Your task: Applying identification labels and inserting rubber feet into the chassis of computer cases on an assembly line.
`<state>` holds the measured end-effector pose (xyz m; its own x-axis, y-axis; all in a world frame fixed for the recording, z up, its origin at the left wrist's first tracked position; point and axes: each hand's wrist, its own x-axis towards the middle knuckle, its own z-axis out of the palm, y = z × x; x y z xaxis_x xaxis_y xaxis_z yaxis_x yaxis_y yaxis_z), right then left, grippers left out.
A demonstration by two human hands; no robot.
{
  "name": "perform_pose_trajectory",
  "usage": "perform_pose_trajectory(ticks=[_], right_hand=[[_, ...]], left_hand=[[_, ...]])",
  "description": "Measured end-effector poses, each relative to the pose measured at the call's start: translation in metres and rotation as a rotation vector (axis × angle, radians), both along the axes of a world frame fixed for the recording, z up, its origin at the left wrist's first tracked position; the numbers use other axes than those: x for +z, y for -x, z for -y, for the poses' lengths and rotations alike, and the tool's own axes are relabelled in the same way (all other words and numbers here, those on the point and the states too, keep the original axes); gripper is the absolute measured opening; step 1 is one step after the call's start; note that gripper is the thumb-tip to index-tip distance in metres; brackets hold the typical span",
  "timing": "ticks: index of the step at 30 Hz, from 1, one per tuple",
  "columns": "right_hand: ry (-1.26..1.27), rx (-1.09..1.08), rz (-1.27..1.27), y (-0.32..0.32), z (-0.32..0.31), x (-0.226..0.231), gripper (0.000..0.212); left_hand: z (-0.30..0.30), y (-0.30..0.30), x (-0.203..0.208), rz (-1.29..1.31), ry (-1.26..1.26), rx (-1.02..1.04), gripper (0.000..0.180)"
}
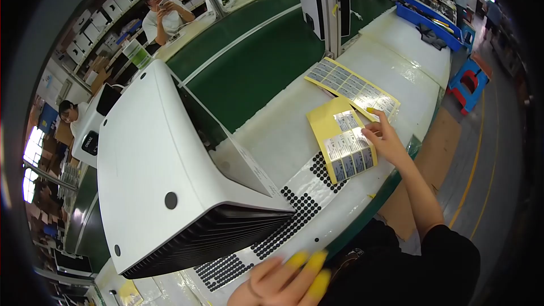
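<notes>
My right hand (386, 139) pinches the right edge of a yellow-backed sheet of silver labels (347, 146), with a yellow cover on a fingertip. Part of that sheet's yellow backing is bare. Behind it lies a second label sheet (354, 86). My left hand (283, 284), slightly blurred, is at the lower edge with its fingers apart and yellow covers on several fingertips; nothing shows in it. Ahead of it a large white appliance (150, 158) rests tilted, its black slatted grille (209, 238) toward me. Sheets of round black pads (300, 211) lie partly under the appliance and labels.
A green conveyor (255, 73) runs behind the white bench, with a metal post (333, 17) and upright white appliances. A blue tray (429, 24) of parts sits at the far right, near a blue and red stool (471, 84). People work across the conveyor.
</notes>
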<state>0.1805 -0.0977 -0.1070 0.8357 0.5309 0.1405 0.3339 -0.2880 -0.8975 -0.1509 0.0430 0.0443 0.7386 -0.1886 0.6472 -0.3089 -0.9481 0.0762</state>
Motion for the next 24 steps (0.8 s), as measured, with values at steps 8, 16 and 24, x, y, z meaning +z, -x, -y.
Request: perform_pose_trajectory(ticks=[8,16,24], right_hand=[[-0.612,0.296,-0.393,0.027,-0.009,0.048,0.068],[-0.143,-0.124,0.655,0.038,-0.008,0.063,0.059],[-0.03,0.162,1.022,0.034,-0.022,0.077,0.026]], left_hand=[[0.026,-0.145,-0.104,0.206,1.257,0.257,0.042],[0.004,-0.164,-0.094,-0.184,1.679,-0.063,0.035],[0.005,-0.169,-0.105,-0.164,1.248,0.044,0.026]])
